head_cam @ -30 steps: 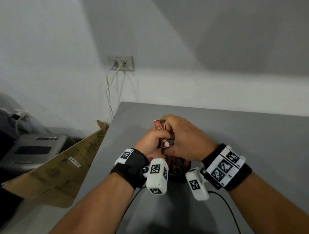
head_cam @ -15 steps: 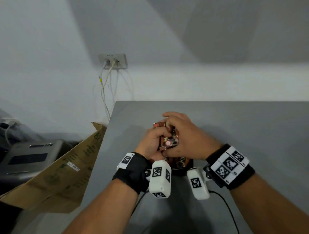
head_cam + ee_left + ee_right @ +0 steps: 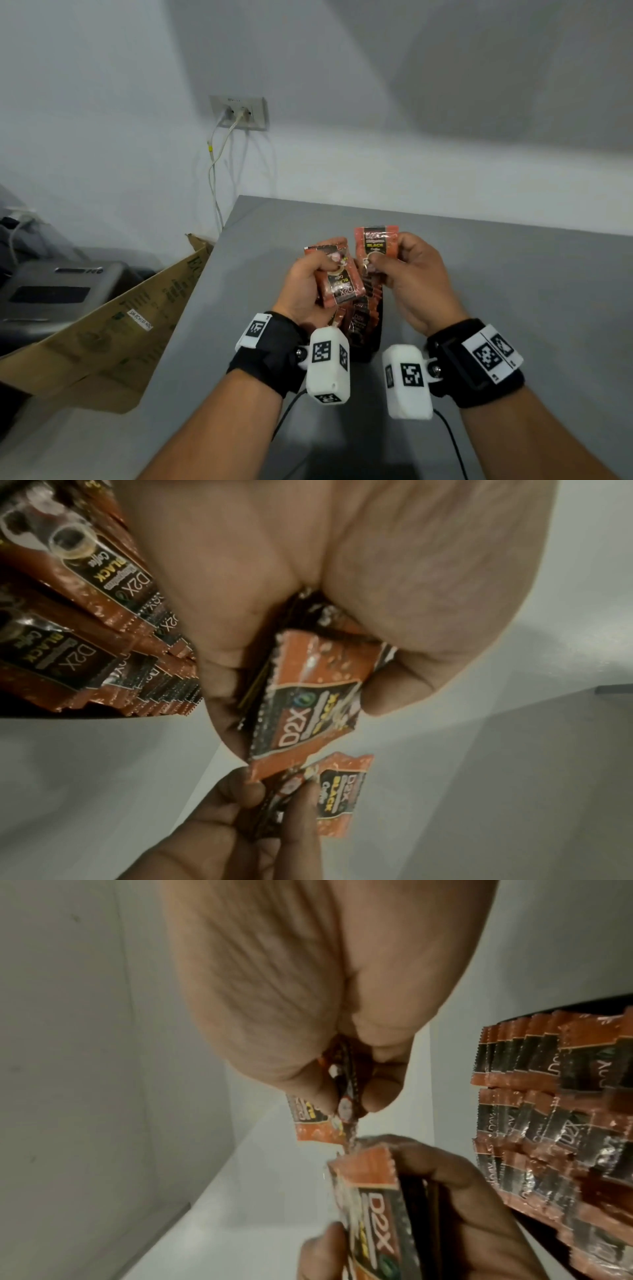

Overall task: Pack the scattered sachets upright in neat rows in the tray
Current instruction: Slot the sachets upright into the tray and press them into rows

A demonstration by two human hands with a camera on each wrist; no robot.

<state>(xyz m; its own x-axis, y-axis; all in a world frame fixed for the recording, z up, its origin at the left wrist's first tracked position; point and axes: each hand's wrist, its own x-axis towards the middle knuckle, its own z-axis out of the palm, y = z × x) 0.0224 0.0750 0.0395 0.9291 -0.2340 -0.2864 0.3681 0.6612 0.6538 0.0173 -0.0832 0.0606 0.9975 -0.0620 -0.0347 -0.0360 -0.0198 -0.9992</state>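
The left hand (image 3: 306,284) grips a small stack of sachets (image 3: 337,274) between thumb and fingers at frame center, while the right hand (image 3: 416,279) pinches a single sachet (image 3: 376,244) just beside it, label upright. Below both hands, packed sachets (image 3: 361,315) stand in rows in the black tray (image 3: 371,353) on the grey table (image 3: 513,291). A cardboard sheet (image 3: 113,329) leans at lower left.
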